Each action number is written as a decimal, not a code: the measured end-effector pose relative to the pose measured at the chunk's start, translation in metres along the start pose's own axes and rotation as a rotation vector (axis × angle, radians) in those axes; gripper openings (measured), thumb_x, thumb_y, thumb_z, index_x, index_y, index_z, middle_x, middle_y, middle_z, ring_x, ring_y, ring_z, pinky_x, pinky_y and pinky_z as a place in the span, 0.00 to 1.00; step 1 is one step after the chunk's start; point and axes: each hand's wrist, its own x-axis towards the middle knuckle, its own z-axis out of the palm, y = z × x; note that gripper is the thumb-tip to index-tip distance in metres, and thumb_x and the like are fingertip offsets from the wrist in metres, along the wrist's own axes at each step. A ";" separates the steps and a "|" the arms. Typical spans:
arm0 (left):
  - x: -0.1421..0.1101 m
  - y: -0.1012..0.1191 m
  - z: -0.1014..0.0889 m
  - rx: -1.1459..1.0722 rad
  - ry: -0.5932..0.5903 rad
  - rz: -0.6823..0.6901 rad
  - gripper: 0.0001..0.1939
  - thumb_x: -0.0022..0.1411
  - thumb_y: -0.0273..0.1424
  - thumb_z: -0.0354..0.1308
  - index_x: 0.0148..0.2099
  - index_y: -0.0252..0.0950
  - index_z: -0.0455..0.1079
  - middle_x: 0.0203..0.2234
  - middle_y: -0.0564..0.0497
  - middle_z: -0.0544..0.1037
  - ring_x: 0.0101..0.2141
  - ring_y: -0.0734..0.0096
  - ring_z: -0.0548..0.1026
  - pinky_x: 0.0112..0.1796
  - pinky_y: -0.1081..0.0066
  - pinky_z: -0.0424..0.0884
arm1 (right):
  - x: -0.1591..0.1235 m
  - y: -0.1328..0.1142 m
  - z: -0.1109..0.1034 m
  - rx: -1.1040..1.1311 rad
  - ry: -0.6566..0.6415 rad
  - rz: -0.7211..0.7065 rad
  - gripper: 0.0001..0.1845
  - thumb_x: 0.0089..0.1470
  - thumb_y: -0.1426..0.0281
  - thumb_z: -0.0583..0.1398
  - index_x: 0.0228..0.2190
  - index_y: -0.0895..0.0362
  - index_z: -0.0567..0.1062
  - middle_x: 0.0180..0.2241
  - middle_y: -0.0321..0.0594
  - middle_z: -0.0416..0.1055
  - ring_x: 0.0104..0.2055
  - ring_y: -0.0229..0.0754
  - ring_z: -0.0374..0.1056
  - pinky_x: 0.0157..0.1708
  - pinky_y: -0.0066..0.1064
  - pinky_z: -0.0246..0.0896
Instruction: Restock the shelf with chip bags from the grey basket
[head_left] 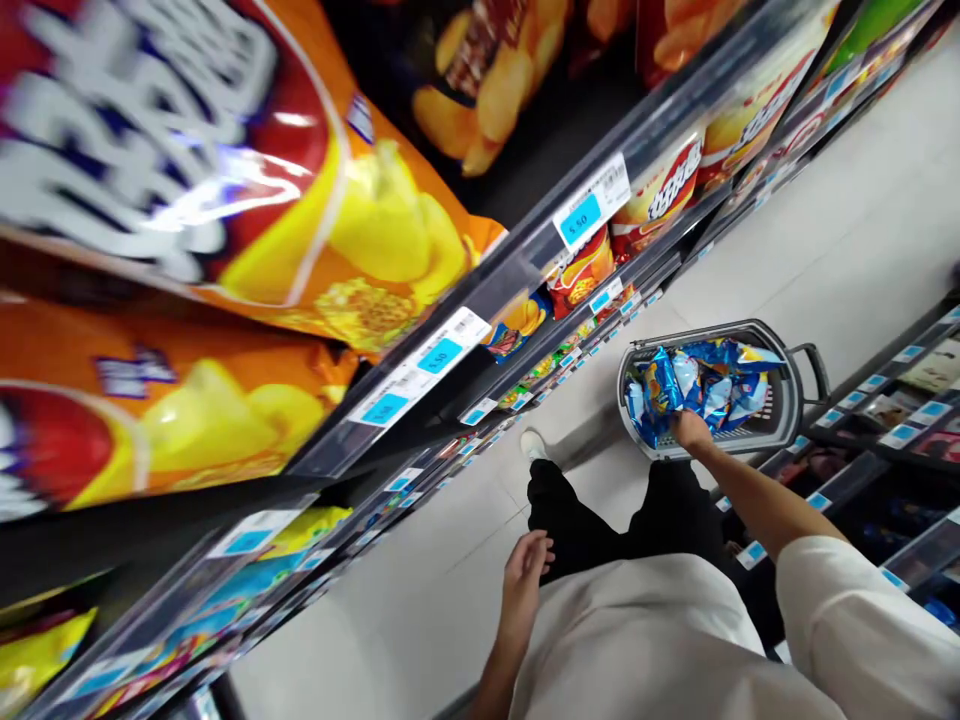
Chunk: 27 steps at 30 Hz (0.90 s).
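Sleeve (847,620), right hand (691,432) gripping basket rim (750,447); long axis crosses aisle (847,230).

Shopping basket (784,405): grey. Snack bags (705,385) inside: glossy blue. Shelved chip bags (360,230): orange, yellow potato print. Trousers (570,520): black.

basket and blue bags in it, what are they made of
The basket looks like moulded grey plastic, with a smooth, dull rim and slotted sides. The blue bags look like thin metallised plastic film, glossy and crinkled, with bright highlights along the creases.
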 end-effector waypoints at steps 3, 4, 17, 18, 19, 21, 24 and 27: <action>-0.001 0.015 -0.003 0.022 -0.033 0.079 0.35 0.51 0.62 0.61 0.45 0.36 0.74 0.38 0.41 0.81 0.35 0.62 0.79 0.37 0.64 0.74 | -0.032 -0.020 -0.021 0.098 0.033 -0.041 0.11 0.66 0.62 0.62 0.44 0.56 0.77 0.49 0.43 0.75 0.49 0.46 0.73 0.50 0.42 0.71; -0.001 0.020 -0.004 0.033 -0.048 0.112 0.34 0.51 0.61 0.61 0.44 0.35 0.73 0.38 0.41 0.81 0.34 0.61 0.79 0.36 0.63 0.74 | -0.045 -0.027 -0.029 0.137 0.045 -0.051 0.11 0.65 0.62 0.62 0.43 0.56 0.77 0.47 0.41 0.76 0.48 0.46 0.73 0.49 0.41 0.72; -0.017 0.118 0.008 0.194 -0.255 0.838 0.36 0.49 0.29 0.67 0.62 0.42 0.70 0.64 0.41 0.67 0.67 0.45 0.61 0.66 0.51 0.56 | -0.277 -0.099 -0.162 0.849 0.135 -0.401 0.30 0.52 0.39 0.61 0.33 0.51 0.86 0.39 0.44 0.82 0.46 0.55 0.73 0.51 0.46 0.66; -0.019 0.125 0.009 0.193 -0.265 0.896 0.39 0.48 0.28 0.69 0.64 0.42 0.69 0.67 0.40 0.64 0.68 0.44 0.58 0.67 0.51 0.54 | -0.291 -0.105 -0.170 0.899 0.131 -0.418 0.30 0.52 0.39 0.61 0.34 0.50 0.87 0.40 0.44 0.82 0.46 0.55 0.74 0.49 0.46 0.67; -0.021 0.131 0.010 0.182 -0.267 0.955 0.41 0.48 0.29 0.70 0.65 0.42 0.68 0.69 0.40 0.60 0.70 0.44 0.55 0.68 0.51 0.52 | -0.304 -0.112 -0.178 0.967 0.115 -0.439 0.29 0.52 0.39 0.62 0.34 0.49 0.87 0.41 0.44 0.82 0.45 0.54 0.74 0.48 0.45 0.68; -0.024 0.143 0.011 0.133 -0.242 1.060 0.36 0.54 0.33 0.68 0.64 0.42 0.67 0.71 0.39 0.57 0.72 0.47 0.50 0.70 0.52 0.45 | -0.325 -0.129 -0.191 1.144 0.052 -0.487 0.25 0.50 0.41 0.64 0.35 0.47 0.87 0.41 0.42 0.83 0.43 0.52 0.75 0.46 0.44 0.70; -0.026 0.160 0.009 0.051 -0.196 1.158 0.25 0.59 0.36 0.65 0.59 0.43 0.70 0.69 0.40 0.62 0.72 0.51 0.50 0.71 0.52 0.35 | -0.349 -0.156 -0.204 1.380 -0.065 -0.534 0.20 0.48 0.47 0.69 0.37 0.46 0.87 0.43 0.41 0.83 0.44 0.52 0.76 0.51 0.45 0.71; -0.030 0.172 0.004 -0.033 -0.245 1.099 0.32 0.47 0.40 0.73 0.55 0.43 0.72 0.66 0.42 0.67 0.70 0.45 0.55 0.71 0.51 0.40 | -0.367 -0.179 -0.210 1.443 -0.132 -0.545 0.19 0.48 0.50 0.69 0.39 0.46 0.87 0.44 0.40 0.83 0.45 0.52 0.77 0.55 0.47 0.71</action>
